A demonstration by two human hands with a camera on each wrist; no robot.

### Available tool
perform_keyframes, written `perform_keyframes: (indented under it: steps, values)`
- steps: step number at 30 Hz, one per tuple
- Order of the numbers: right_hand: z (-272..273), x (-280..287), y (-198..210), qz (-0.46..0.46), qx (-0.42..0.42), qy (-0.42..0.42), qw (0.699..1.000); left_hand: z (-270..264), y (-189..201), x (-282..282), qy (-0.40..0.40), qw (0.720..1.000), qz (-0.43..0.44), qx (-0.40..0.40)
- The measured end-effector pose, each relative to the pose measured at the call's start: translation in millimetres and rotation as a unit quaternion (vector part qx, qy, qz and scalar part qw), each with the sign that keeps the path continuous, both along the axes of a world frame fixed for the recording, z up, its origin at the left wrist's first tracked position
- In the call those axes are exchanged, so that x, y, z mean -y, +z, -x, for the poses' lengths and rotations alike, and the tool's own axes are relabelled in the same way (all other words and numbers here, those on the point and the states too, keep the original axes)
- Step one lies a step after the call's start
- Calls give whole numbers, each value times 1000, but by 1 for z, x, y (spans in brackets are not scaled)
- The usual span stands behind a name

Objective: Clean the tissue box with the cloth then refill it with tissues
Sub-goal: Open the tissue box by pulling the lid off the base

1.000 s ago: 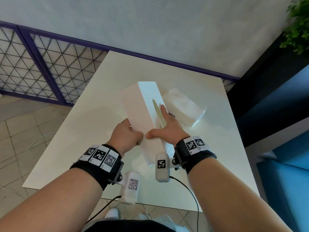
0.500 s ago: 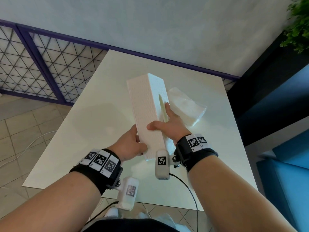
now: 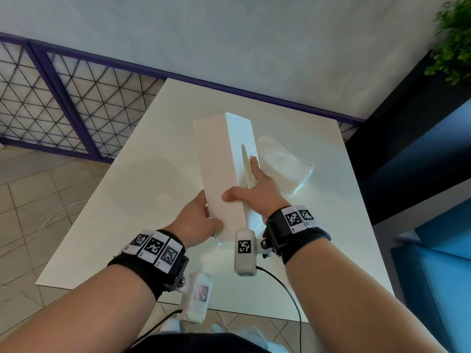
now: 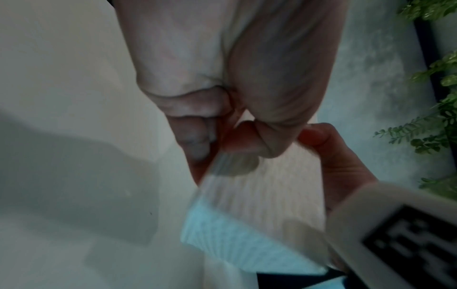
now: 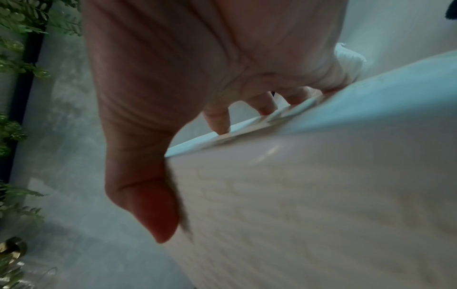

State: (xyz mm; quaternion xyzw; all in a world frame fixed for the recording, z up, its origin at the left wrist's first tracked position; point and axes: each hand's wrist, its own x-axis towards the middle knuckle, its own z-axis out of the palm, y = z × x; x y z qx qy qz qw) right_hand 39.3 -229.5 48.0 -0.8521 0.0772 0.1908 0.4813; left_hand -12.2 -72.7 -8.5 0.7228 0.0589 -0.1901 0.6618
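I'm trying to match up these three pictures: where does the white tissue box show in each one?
Head: the box is at centre, lifted above the table, held by both hands.
Left wrist: the box is at lower centre, blurred, under the left hand.
Right wrist: the box fills the lower right, gripped by the right hand.
Shared landmark: the green plant.
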Motion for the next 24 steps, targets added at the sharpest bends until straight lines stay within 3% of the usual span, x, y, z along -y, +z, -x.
perform_keyframes:
  steps: [4, 9, 24]
  values:
    - [-2, -2, -6, -49, -30, -58, 997, 0, 2, -7, -92, 996, 3, -7]
    - [-3, -4, -4, -61, -28, -70, 995, 0, -1, -2, -124, 991, -32, 21]
    - [-3, 0, -5, -65, -24, -66, 995, 9, 0, 4, -78, 994, -50, 56]
